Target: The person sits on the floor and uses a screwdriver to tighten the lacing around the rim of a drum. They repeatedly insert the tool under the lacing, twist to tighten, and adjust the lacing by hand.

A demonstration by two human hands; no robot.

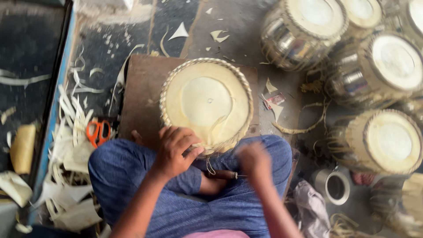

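A round drum head [207,102] with pale hide and a braided rim lies on a brown board [141,92] in front of my crossed legs. My left hand [175,150] grips the near edge of the drum head, fingers curled over the braid. My right hand [254,159] is blurred beside the rim at the near right, and whether it holds anything cannot be told. A thin tool with a dark wooden handle [224,174] lies across my lap between the hands. A loose hide strip [210,166] hangs from the rim.
Several finished metal-bodied drums [387,66] crowd the right side. Orange-handled scissors [98,132] lie among pale hide scraps [72,154] on the left. A metal cup [334,187] and a crumpled cloth [312,207] sit at lower right. A blue-edged raised ledge [50,114] borders the left.
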